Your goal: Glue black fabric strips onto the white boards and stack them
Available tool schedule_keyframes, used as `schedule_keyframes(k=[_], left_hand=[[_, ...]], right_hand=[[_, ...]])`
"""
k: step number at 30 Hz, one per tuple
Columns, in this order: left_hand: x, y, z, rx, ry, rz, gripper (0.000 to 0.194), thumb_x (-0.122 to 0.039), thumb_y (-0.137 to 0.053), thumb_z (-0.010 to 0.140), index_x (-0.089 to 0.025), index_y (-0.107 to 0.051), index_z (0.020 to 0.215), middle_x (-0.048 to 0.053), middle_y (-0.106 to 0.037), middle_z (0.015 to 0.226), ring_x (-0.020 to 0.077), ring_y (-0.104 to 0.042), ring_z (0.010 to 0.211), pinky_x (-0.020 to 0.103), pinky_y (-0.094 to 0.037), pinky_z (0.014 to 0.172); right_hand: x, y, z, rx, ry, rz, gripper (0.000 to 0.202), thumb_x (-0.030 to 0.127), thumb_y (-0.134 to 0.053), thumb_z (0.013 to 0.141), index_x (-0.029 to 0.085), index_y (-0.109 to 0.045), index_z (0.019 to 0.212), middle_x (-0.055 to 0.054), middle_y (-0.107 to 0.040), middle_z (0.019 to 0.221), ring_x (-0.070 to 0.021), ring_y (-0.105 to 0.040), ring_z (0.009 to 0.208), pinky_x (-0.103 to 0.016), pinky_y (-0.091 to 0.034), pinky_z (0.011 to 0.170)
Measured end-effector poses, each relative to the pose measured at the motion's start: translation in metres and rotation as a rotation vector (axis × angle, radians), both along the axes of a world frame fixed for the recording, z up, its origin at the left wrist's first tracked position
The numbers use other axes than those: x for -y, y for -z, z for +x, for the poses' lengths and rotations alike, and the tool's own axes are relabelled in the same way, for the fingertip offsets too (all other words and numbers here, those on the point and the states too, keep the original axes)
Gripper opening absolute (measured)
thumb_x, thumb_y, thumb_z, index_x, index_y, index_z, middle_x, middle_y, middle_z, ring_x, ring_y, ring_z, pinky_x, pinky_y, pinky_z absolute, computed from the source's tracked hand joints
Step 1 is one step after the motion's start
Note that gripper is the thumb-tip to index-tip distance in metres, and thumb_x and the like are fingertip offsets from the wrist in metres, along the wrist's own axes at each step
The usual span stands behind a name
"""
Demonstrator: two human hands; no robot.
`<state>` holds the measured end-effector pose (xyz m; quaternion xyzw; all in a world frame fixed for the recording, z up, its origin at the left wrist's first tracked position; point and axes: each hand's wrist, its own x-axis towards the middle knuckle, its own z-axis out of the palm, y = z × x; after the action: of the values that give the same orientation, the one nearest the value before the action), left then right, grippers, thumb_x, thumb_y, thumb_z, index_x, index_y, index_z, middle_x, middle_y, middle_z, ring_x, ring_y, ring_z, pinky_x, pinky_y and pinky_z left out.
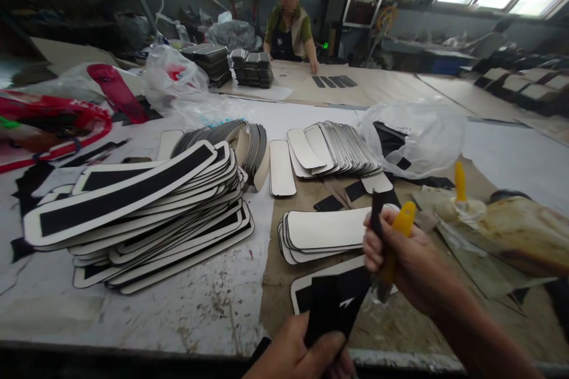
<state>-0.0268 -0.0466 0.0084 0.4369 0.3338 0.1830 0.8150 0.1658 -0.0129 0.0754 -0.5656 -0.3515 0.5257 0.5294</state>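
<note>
My left hand, at the lower middle, is closed on a black strip of sheet material. Held in my right hand is a yellow-handled tool; its lower end is blurred. The same hand's fingers pinch a narrow dark strip; whether it joins the black strip I cannot tell. Partly under the black strip lies a white panel with a black inset. Just beyond, a short stack of white panels lies on brown paper, partly hidden by my right hand.
A tall, leaning stack of black-centred white panels stands left. Behind are fanned white pieces and a plastic bag. Another yellow handle sticks up beside a plastic-wrapped bundle at right. A person works across the table.
</note>
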Motion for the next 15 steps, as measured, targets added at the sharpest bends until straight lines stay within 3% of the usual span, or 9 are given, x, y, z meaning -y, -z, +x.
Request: schedule_keyframes(k=[2, 6, 10, 15], left_hand=[[-0.007, 0.000, -0.015, -0.022, -0.041, -0.050, 0.041, -0.054, -0.056, 0.080, -0.013, -0.063, 0.079, 0.006, -0.062, 0.059, 0.0132, -0.056, 0.052, 0.024, -0.043, 0.053], [-0.041, -0.010, -0.030, -0.215, -0.414, 0.057, 0.036, -0.050, -0.063, 0.076, -0.015, -0.059, 0.076, -0.003, -0.051, 0.049, 0.0086, -0.045, 0.041, 0.020, -0.036, 0.043], [-0.075, -0.020, -0.021, -0.305, -0.611, 0.219, 0.032, -0.045, -0.068, 0.072, -0.015, -0.058, 0.079, -0.004, -0.053, 0.052, 0.0092, -0.047, 0.045, 0.020, -0.037, 0.044], [-0.094, -0.013, -0.009, -0.371, -0.599, 0.246, 0.031, -0.042, -0.069, 0.068, -0.014, -0.059, 0.077, -0.003, -0.055, 0.052, 0.0101, -0.047, 0.043, 0.021, -0.037, 0.044]], right_hand=[[-0.014, -0.018, 0.019, 0.137, -0.168, -0.032, 0.032, 0.054, -0.057, 0.079, 0.023, -0.051, 0.079, 0.008, -0.037, 0.050, -0.0080, -0.031, 0.039, -0.019, -0.028, 0.036], [-0.047, -0.033, 0.029, 0.736, -0.560, -0.006, 0.031, 0.047, -0.059, 0.079, 0.020, -0.054, 0.065, 0.004, -0.046, 0.056, -0.0102, -0.039, 0.049, -0.022, -0.031, 0.044], [-0.076, -0.016, 0.004, 0.904, -0.862, -0.032, 0.022, 0.035, -0.056, 0.081, 0.018, -0.056, 0.068, 0.003, -0.053, 0.061, -0.0110, -0.045, 0.055, -0.023, -0.032, 0.051], [-0.101, 0.009, -0.011, 0.992, -0.873, -0.065, 0.020, 0.034, -0.056, 0.080, 0.018, -0.059, 0.069, 0.001, -0.057, 0.062, -0.0131, -0.049, 0.057, -0.024, -0.033, 0.053]])
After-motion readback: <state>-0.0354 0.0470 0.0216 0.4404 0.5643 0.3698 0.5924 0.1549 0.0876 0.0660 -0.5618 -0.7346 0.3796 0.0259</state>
